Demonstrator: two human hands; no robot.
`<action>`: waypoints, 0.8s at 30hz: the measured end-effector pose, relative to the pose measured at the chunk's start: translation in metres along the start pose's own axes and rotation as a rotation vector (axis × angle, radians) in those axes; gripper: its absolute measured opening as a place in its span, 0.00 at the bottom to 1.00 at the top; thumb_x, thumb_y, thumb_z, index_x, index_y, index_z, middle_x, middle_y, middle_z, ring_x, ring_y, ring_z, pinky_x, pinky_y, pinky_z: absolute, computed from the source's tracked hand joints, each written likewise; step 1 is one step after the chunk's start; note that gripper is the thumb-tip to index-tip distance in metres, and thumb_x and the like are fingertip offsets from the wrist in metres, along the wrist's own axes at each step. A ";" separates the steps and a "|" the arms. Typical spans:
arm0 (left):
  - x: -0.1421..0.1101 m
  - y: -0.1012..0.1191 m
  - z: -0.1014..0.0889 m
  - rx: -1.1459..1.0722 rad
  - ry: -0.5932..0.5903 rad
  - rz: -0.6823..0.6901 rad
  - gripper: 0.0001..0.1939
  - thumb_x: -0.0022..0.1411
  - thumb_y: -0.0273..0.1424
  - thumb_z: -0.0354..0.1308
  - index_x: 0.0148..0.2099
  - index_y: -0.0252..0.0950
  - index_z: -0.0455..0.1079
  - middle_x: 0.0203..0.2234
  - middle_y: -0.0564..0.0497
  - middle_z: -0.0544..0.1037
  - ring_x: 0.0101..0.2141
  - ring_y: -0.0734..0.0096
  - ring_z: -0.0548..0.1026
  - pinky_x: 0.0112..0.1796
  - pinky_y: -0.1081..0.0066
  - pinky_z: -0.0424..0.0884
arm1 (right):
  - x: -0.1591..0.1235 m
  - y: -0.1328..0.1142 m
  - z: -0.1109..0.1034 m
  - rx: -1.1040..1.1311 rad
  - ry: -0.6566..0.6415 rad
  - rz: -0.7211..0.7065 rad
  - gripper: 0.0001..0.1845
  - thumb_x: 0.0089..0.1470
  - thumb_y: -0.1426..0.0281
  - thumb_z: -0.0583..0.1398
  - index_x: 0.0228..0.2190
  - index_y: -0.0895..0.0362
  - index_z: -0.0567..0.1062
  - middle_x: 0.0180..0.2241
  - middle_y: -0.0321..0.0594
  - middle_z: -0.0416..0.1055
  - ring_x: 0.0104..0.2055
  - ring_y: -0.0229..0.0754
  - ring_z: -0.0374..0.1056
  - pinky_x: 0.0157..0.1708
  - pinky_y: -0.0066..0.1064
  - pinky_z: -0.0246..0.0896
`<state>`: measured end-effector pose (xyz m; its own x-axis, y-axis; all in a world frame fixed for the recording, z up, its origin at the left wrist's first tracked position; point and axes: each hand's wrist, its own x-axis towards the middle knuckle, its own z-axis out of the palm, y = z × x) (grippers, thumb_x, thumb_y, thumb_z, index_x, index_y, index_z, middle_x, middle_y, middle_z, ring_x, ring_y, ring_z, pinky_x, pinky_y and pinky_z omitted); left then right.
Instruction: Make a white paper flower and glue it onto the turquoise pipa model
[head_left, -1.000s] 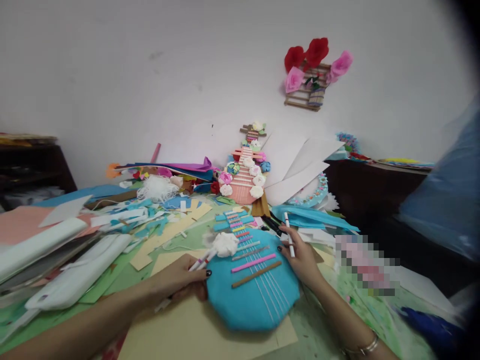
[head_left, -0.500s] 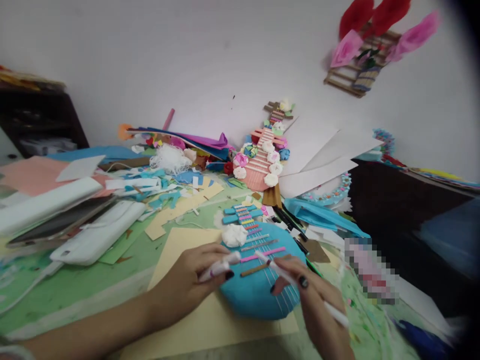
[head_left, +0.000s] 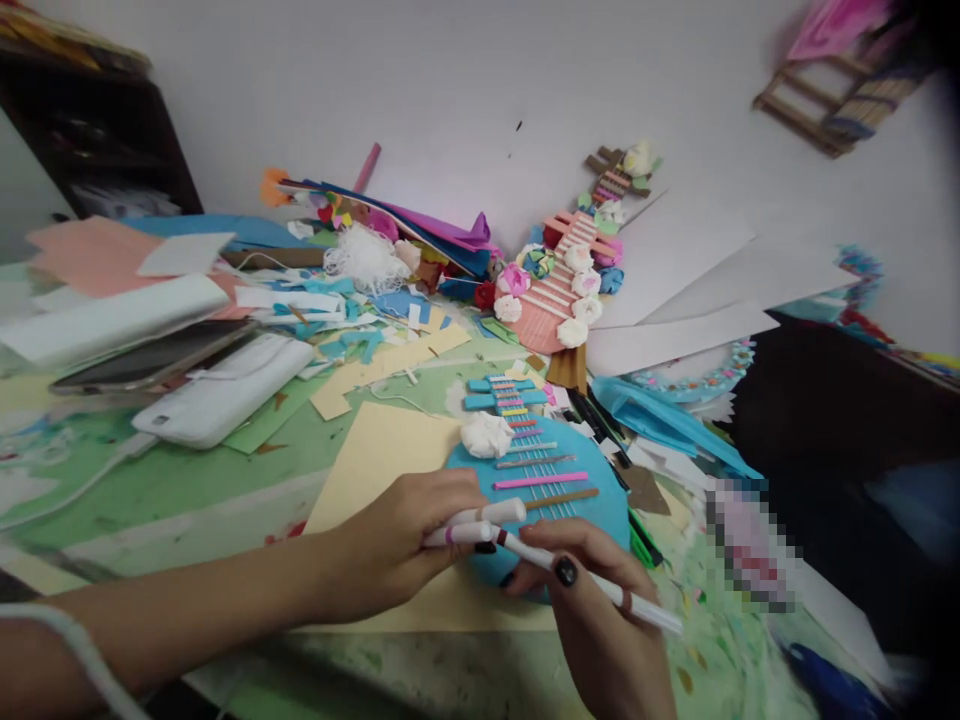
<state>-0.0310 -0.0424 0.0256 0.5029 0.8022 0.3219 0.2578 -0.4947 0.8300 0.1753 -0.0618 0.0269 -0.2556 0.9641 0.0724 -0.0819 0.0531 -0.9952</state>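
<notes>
My left hand [head_left: 405, 545] is closed on two white felt-tip pens [head_left: 469, 533], one with a purple ring and one with a tan ring. Pinched in my right hand [head_left: 604, 610] is another white felt-tip pen [head_left: 641, 606] with a brown band. Its dark-ringed front end points left and comes close to the pens in my left hand; whether they touch I cannot tell. Behind both hands lies a blue paper guitar [head_left: 604, 465] with white strings and coloured strips across it. A white paper flower [head_left: 487, 437] sits at its upper left edge.
A pale yellow sheet [head_left: 360, 480] lies under the guitar. At left are a white power bank [head_left: 225, 395] and a phone [head_left: 161, 358]. Paper scraps and white thread [head_left: 367, 258] lie farther back. A pink paper guitar with flowers [head_left: 546, 310] leans on the wall.
My hands have come together, and the right pen's front end has left the guitar's strips for the left-hand pens. A second pen now shows in my left hand. The view has shifted.
</notes>
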 end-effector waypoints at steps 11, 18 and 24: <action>0.012 0.005 -0.014 -0.257 -0.214 -0.219 0.18 0.61 0.41 0.47 0.23 0.36 0.62 0.13 0.57 0.57 0.16 0.78 0.54 0.20 0.75 0.52 | 0.013 -0.016 0.001 0.051 -0.115 -0.145 0.08 0.54 0.66 0.59 0.31 0.55 0.78 0.23 0.39 0.75 0.28 0.41 0.69 0.28 0.31 0.61; 0.020 -0.003 -0.010 -0.688 -0.248 -0.506 0.24 0.52 0.53 0.53 0.21 0.37 0.59 0.08 0.62 0.50 0.09 0.83 0.47 0.12 0.76 0.42 | 0.027 -0.015 0.003 0.035 -0.048 -0.043 0.11 0.52 0.63 0.60 0.28 0.58 0.78 0.21 0.40 0.75 0.24 0.39 0.69 0.26 0.28 0.59; 0.029 -0.028 -0.011 -0.887 -0.188 -0.557 0.22 0.55 0.48 0.55 0.26 0.31 0.68 0.13 0.54 0.67 0.08 0.84 0.56 0.11 0.78 0.45 | 0.064 -0.015 0.013 0.088 0.033 0.113 0.14 0.45 0.61 0.64 0.21 0.60 0.72 0.14 0.35 0.71 0.16 0.33 0.64 0.18 0.23 0.53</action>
<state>-0.0328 -0.0014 0.0171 0.6380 0.7386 -0.2179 -0.1649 0.4074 0.8982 0.1481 -0.0044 0.0474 -0.2366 0.9707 -0.0429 -0.1385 -0.0774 -0.9873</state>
